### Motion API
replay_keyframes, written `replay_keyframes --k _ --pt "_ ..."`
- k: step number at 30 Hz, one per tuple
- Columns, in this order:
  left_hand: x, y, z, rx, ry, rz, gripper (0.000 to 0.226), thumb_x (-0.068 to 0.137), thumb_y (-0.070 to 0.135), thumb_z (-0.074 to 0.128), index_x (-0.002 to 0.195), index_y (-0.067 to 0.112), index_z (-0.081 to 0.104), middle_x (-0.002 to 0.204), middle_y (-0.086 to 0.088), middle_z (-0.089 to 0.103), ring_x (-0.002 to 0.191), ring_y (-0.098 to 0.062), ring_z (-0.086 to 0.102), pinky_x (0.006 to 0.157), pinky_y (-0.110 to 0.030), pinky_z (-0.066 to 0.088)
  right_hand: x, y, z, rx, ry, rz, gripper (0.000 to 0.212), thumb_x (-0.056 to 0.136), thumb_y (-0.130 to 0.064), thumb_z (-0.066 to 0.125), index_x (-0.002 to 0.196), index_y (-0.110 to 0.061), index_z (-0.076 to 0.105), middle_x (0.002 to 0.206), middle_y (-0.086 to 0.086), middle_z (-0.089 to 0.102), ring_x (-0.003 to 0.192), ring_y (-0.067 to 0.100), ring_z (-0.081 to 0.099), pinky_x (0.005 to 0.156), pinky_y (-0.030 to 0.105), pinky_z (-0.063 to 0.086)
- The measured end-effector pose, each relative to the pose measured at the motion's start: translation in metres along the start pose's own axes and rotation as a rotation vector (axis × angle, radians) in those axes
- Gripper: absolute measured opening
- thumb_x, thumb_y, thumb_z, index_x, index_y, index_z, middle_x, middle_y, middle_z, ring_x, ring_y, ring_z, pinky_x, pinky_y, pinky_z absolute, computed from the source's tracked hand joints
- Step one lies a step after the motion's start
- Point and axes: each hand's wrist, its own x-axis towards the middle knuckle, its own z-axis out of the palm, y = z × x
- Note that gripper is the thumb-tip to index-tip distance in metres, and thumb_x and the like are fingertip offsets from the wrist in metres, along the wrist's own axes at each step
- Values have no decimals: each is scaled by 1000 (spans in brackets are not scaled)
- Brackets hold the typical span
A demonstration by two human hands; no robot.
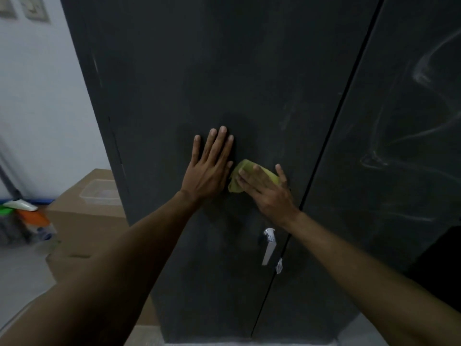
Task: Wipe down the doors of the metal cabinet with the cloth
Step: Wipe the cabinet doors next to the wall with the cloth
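- Arms are reaching forward, and both hands are meeting on the left door (pixel 199 71).
- The left hand (pixel 209 168) is lying flat at the door's middle, fingers straight and released, holding nothing. It is likely bracing the door.
- The right hand (pixel 267 191) is pressing the cloth (pixel 237 182) against the door with fingers spread almost straight, not clenching it. The cloth is sitting just beside the left hand, toward the door's right edge and above the handle (pixel 269 245).
- Wiping is looking partway through. The patch around the hands is appearing slightly darker, while faint streaks are showing toward the door's upper right.
- The right door (pixel 411 146) is carrying pale swirls of dust or smear, so it is looking unwiped. The left door's top and the stretch below the handle are probably waiting too.
- A box (pixel 82 221) is standing closed by the cabinet's left side, hiding its contents.
- A clear tub (pixel 99 193) is resting on the box's top near the far edge. It is looking empty, though blur is making that unsure.
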Motion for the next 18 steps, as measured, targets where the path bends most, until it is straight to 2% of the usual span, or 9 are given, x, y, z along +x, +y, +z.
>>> replay_keyframes --k 2,4,7,11,13,16,18 --pt "0 6 0 -8 -16 -19 54 101 28 41 147 2 31 151 -24 30 142 -35 24 117 -52 7 -8 0 0 30 -18 -34 54 101 -3 33 149 -26 30 158 -7 18 149 18 2 113 56 15" --pt "-1 11 -1 -15 -35 -31 54 101 28 40 147 1 30 151 -25 29 142 -36 23 117 -52 7 -22 1 0 50 -54 -128 56 98 -1 35 147 -27 33 154 -7 26 148 19 4 111 56 20" --pt "-1 19 -3 -8 -65 -5 54 101 29 38 146 1 31 151 -22 32 143 -32 22 117 -51 8 -32 9 -1 33 -83 -221 62 92 -1 41 148 -27 33 155 -8 21 148 18 3 111 55 22" --pt "2 29 -4 -7 -99 2 54 100 29 36 146 1 31 151 -20 33 142 -31 23 117 -51 8 -32 14 -1 34 -93 -91 67 89 -2 47 149 -27 32 157 -7 20 150 18 -2 115 58 9" --pt "2 35 -4 -11 -114 -5 54 101 30 36 146 1 31 152 -22 32 142 -34 26 117 -51 8 -43 14 -2 26 -100 -104 68 89 -1 46 149 -28 30 158 -6 17 149 21 0 114 58 14" --pt "1 40 -3 -24 -121 3 55 101 30 35 148 2 26 155 -18 22 143 -34 23 117 -51 8 -62 22 -3 -11 -115 -245 61 92 -4 37 148 -30 32 161 -5 2 148 22 -2 110 57 25" --pt "2 42 -3 -17 -121 23 55 101 30 36 148 3 26 155 -15 17 143 -32 22 117 -51 8 -63 31 -5 -14 -108 -277 58 94 -4 33 146 -29 35 158 -7 16 149 21 -3 108 55 26"
